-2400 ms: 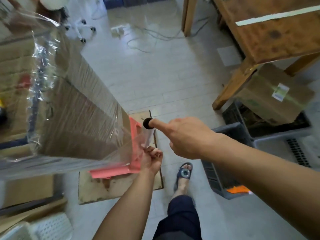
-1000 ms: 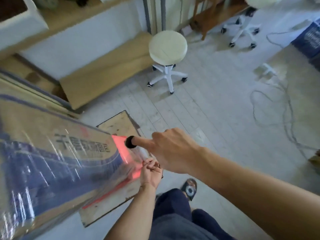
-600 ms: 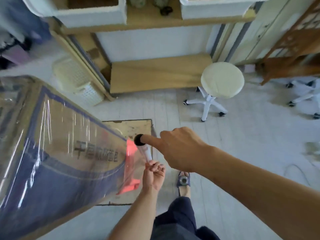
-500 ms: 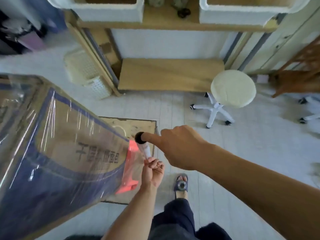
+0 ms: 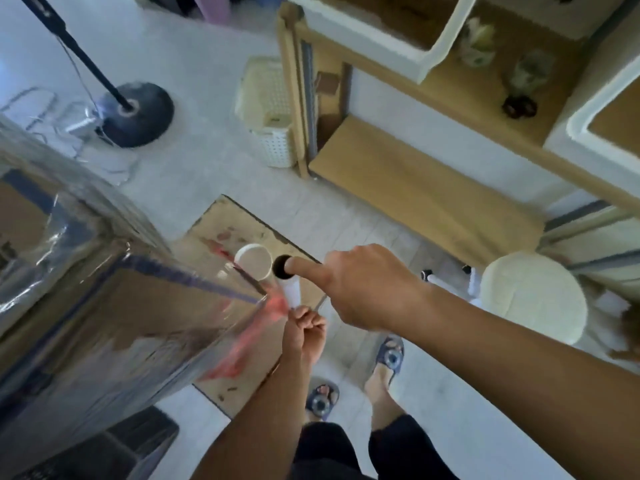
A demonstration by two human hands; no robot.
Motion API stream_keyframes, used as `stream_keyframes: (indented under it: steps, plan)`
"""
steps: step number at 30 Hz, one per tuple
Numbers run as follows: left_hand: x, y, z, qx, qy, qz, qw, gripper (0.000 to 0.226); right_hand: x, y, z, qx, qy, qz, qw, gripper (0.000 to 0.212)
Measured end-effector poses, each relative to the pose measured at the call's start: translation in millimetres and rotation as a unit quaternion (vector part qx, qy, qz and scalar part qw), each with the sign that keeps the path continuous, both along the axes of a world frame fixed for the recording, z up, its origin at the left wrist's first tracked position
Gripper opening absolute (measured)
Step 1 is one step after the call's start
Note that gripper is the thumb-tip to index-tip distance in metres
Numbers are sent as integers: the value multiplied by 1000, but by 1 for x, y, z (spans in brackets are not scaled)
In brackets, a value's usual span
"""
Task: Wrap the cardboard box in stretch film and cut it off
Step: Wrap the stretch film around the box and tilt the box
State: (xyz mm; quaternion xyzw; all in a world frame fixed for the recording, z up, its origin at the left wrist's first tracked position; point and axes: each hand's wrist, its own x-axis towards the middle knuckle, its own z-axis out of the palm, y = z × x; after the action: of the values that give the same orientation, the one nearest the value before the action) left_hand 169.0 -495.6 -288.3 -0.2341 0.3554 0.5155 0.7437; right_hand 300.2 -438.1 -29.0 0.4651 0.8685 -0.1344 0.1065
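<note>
Head camera: roll of stretch film (image 5: 291, 291) held between two hands, beside the cardboard box (image 5: 104, 323)

The grip of the right hand (image 5: 363, 289) was narrow: its index finger was pushed into the dark open top of the roll, the other fingers curled in. The left hand (image 5: 304, 332), below it, had its fingers closed tight round the lower end of the roll. From the roll a sheet of clear film (image 5: 249, 289) ran left to the near corner of the cardboard box. The box was large, filled the left side of the view, and was already covered with shiny film over its brown faces and blue print. A red thing (image 5: 273, 306) showed through the film, too blurred to name. Just beside the top of the roll was a white round rim (image 5: 252, 259); I cannot tell what it was. Under these lay a flat cardboard sheet (image 5: 239, 226) on the pale floor (image 5: 194, 168). Two feet in sandals (image 5: 389, 355) stood near it. A white stool (image 5: 533, 299) was to the right; a white basket (image 5: 270, 112) and a black stand base (image 5: 138, 114) were further off.
</note>
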Motion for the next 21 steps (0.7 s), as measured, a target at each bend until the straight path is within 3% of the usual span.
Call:
stream_keyframes:
  steps: [5, 8, 15, 21]
  plan:
    - [22, 50, 8, 33, 45, 100, 993, 26, 11, 61, 5, -7, -4, 105, 994, 73]
    - [27, 75, 3, 27, 52, 136, 989, 39, 10, 95, 4, 6, 14, 147, 989, 77]
    - [17, 114, -20, -6, 12, 265, 964, 34, -25, 169, 2, -4, 12, 264, 965, 76]
    - [17, 155, -22, -1, -10, 357, 934, 46, -67, 233, 0, -6, 14, 361, 932, 82]
